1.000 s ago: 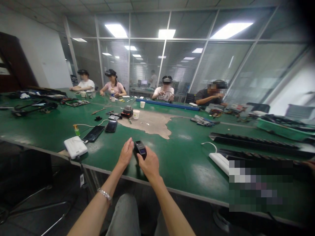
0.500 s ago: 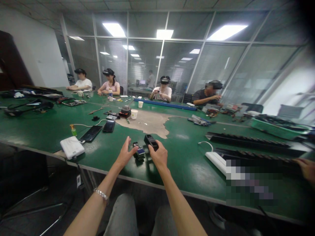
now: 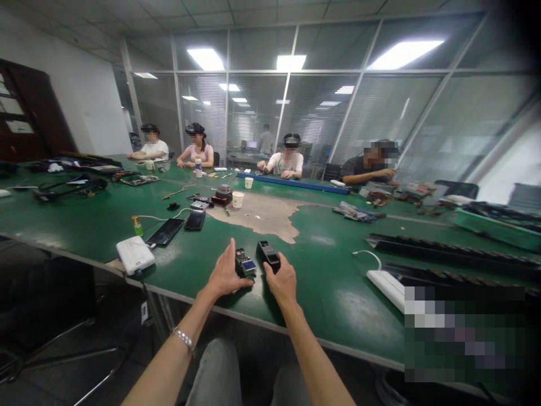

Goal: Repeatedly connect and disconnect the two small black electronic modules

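My left hand (image 3: 225,274) grips a small circuit board with a blue screen (image 3: 245,263), which rests on the green table (image 3: 321,282) near its front edge. My right hand (image 3: 282,280) is closed round a small black cover (image 3: 269,254), held just right of the board and apart from it. A bracelet sits on my left wrist.
A white box (image 3: 135,255), two dark phones (image 3: 167,231) and a small green bottle (image 3: 137,225) lie to the left. A white power strip (image 3: 386,283) and long black trays (image 3: 443,254) lie to the right. Several people work at the far side. A worn bare patch (image 3: 262,215) marks the table's middle.
A second ago both hands held one black device together. The black cover has come off in my right hand, and the board with the blue screen now rests under my left hand.
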Demonstrator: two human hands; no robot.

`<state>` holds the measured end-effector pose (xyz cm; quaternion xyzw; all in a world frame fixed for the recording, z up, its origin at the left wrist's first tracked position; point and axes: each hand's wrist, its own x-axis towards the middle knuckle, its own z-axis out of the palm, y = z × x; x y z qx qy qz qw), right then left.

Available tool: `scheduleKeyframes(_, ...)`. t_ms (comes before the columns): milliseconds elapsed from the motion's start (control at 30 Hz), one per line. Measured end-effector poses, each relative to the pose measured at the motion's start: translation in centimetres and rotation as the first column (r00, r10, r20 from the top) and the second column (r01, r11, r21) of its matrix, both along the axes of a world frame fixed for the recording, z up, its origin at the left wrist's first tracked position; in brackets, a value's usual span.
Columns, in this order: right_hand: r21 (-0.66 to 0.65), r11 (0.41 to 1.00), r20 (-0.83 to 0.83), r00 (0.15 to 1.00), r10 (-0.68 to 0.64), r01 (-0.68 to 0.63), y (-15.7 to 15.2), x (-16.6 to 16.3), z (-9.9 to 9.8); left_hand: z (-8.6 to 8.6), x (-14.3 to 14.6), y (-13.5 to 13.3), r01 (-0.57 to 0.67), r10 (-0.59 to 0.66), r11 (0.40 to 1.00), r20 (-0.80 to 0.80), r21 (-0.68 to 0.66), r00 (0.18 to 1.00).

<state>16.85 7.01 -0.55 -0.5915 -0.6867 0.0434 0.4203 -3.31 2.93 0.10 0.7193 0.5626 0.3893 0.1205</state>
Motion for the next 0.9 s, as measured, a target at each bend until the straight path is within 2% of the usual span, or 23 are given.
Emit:
scheduleKeyframes(200, -0.012, 1.000, 0.041, 0.999, 0.018, -0.017, -1.1, -0.3, 0.6, -0.2, 0.0, 0.1, 0.001, -0.002, 1.000, 0.049, 0.012, 0.999)
scheduleKeyframes(333, -0.046, 0.998, -0.076, 0.997, 0.032, -0.036, -1.6, -0.4, 1.6, -0.4, -0.3, 0.2, 0.039, -0.041, 0.999, 0.090, 0.015, 0.995)
scheduleKeyframes(400, -0.046, 0.998, -0.190, 0.981, 0.042, -0.052, -1.8, -0.6, 2.4, -0.5, -0.4, 0.3, 0.032, -0.033, 0.999, 0.161, 0.012, 0.986)
scheduleKeyframes(500, 0.002, 0.995, -0.288, 0.953, 0.097, -0.100, -2.5, -1.5, 3.7, -0.6, -0.5, 0.7, -0.026, 0.024, 1.000, 0.379, 0.000, 0.925)
scheduleKeyframes(567, 0.042, 0.987, -0.288, 0.945, 0.158, -0.152, -3.2, -2.5, 4.5, -0.7, -0.4, 0.9, -0.055, 0.056, 0.998, 0.507, -0.018, 0.860)
scheduleKeyframes(633, 0.059, 0.983, -0.263, 0.948, 0.181, -0.171, -3.9, -3.5, 5.0, -0.7, -0.4, 1.0, -0.063, 0.074, 0.997, 0.563, -0.039, 0.823)
scheduleKeyframes(900, 0.038, 0.986, -0.129, 0.977, 0.169, -0.165, -5.3, -5.3, 5.1, 0.0, -0.2, 0.8, -0.093, 0.125, 0.992, 0.607, -0.085, 0.785)
